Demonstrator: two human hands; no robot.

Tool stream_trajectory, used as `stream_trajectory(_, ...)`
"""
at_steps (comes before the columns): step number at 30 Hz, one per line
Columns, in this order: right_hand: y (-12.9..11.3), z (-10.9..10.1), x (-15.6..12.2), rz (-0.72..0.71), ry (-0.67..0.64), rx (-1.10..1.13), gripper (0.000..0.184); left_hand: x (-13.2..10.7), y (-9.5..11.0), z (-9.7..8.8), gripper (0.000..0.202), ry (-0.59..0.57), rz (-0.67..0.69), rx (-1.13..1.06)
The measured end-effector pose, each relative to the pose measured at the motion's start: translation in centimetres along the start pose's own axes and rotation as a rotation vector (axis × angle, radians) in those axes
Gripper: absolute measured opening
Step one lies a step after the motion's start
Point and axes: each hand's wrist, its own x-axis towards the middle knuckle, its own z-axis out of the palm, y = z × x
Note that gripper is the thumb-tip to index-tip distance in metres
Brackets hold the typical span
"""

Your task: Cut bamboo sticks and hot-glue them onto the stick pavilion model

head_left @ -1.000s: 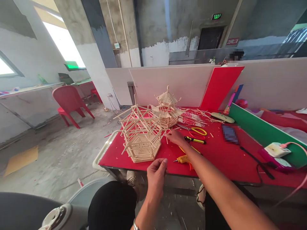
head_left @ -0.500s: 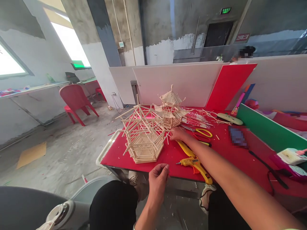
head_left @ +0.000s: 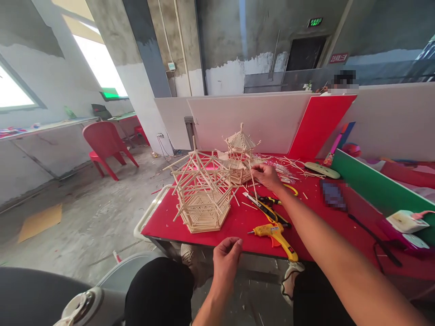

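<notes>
An open-frame pavilion of wooden sticks (head_left: 201,192) stands on the red table (head_left: 316,222) near its left corner. Behind it sits a smaller, closed stick pavilion (head_left: 240,153). My right hand (head_left: 268,175) reaches over the table beside the smaller pavilion, fingers pinched on a thin wooden stick (head_left: 253,184) that hangs down from them. My left hand (head_left: 227,259) hovers at the table's front edge with fingertips pressed together; what they hold, if anything, is too small to see.
A yellow glue gun (head_left: 276,235), yellow-handled pliers (head_left: 267,207), a pile of sticks (head_left: 284,168) and a green board (head_left: 374,190) lie on the table. White and red panels (head_left: 272,120) stand behind. A red chair (head_left: 106,146) stands on the floor at left.
My right hand has moved from the open-frame pavilion's right side back toward the smaller pavilion, lifting a stick. My left hand stays near the table's front edge.
</notes>
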Motion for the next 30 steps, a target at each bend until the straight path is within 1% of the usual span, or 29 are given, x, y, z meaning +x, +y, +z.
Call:
stream_trajectory(3, -2.0, -2.5, -1.2, -0.048, 0.129, 0.122, 0.034, -0.3, -0.1, 0.5, 0.046, -0.035, 0.024, 0.006)
stream_trajectory(5, -3.5, -3.9, -3.0, -0.058, 0.188, 0.218, 0.032, -0.7, 0.2, 0.8, 0.044, -0.073, 0.024, 0.022)
stream_trajectory(7, -4.8, -4.9, -5.8, -0.032, 0.205, 0.376, 0.028, -1.2, 0.7, 0.9, 0.045, -0.089, 0.072, 0.077)
stream_trajectory(9, -5.9, -5.1, -9.4, 0.016, 0.156, 0.502, 0.026, -1.7, 1.6, 0.8, 0.047, -0.061, 0.212, 0.141)
stream_trajectory(10, -6.4, -4.9, -11.4, 0.028, 0.118, 0.490, 0.024, -2.1, 2.1, 0.7, 0.044, -0.036, 0.291, 0.155)
stream_trajectory(11, -6.9, -4.5, -13.4, 0.029, 0.049, 0.423, 0.022, -2.4, 2.5, 0.6, 0.038, -0.015, 0.346, 0.149)
stream_trajectory(12, -7.3, -3.8, -15.2, -0.003, -0.022, 0.329, 0.019, -2.7, 3.0, 0.6, 0.030, -0.006, 0.359, 0.122)
stream_trajectory(13, -7.8, -3.0, -16.8, -0.071, -0.057, 0.219, 0.016, -3.1, 3.4, 0.5, 0.027, -0.010, 0.331, 0.078)
stream_trajectory(14, -8.3, -2.2, -18.1, -0.168, -0.113, 0.099, 0.012, -3.4, 3.7, 0.4, 0.031, -0.024, 0.280, 0.023)
stream_trajectory(15, -8.7, -1.3, -19.1, -0.281, -0.152, -0.013, 0.010, -3.7, 4.0, 0.3, 0.035, -0.042, 0.230, -0.037)
stream_trajectory(17, -9.6, 0.3, -20.3, -0.471, -0.213, -0.169, 0.010, -4.0, 4.6, 0.0, 0.034, -0.059, 0.184, -0.148)
stream_trajectory(18, -9.9, 0.9, -20.6, -0.530, -0.216, -0.207, 0.012, -4.1, 4.8, -0.2, 0.033, -0.044, 0.188, -0.199)
stream_trajectory(19, -10.1, 1.4, -21.0, -0.559, -0.190, -0.227, 0.015, -4.1, 5.1, -0.5, 0.032, -0.014, 0.202, -0.248)
stream_trajectory(20, -10.2, 1.8, -21.3, -0.566, -0.131, -0.234, 0.017, -4.0, 5.4, -0.9, 0.032, 0.024, 0.213, -0.292)
stream_trajectory(21, -10.2, 2.0, -21.9, -0.560, -0.041, -0.230, 0.018, -3.9, 5.7, -1.3, 0.033, 0.060, 0.217, -0.332)
stream_trajectory(23, -10.0, 2.4, -23.3, -0.523, 0.153, -0.170, 0.017, -3.5, 6.3, -2.3, 0.035, 0.108, 0.212, -0.392)
stream_trajectory(24, -9.9, 2.7, -24.2, -0.480, 0.193, -0.108, 0.014, -3.3, 6.6, -2.7, 0.035, 0.117, 0.207, -0.411)
stream_trajectory(25, -9.7, 3.1, -25.0, -0.410, 0.172, -0.021, 0.010, -3.1, 6.9, -3.1, 0.035, 0.120, 0.202, -0.427)
stream_trajectory(26, -9.6, 3.5, -25.7, -0.300, 0.101, 0.086, 0.008, -2.8, 7.1, -3.4, 0.035, 0.122, 0.198, -0.442)
stream_trajectory(27, -9.5, 4.1, -26.1, -0.155, 0.010, 0.207, 0.012, -2.6, 7.3, -3.6, 0.036, 0.126, 0.199, -0.454)
stream_trajectory(28, -9.5, 4.7, -26.3, 0.010, -0.068, 0.331, 0.020, -2.4, 7.4, -3.8, 0.036, 0.131, 0.203, -0.462)
stream_trajectory(29, -9.4, 5.4, -26.1, 0.173, -0.105, 0.454, 0.029, -2.1, 7.4, -3.9, 0.037, 0.138, 0.207, -0.467)
stream_trajectory(30, -9.3, 6.1, -25.6, 0.312, -0.089, 0.567, 0.037, -1.8, 7.5, -3.9, 0.038, 0.147, 0.212, -0.465)
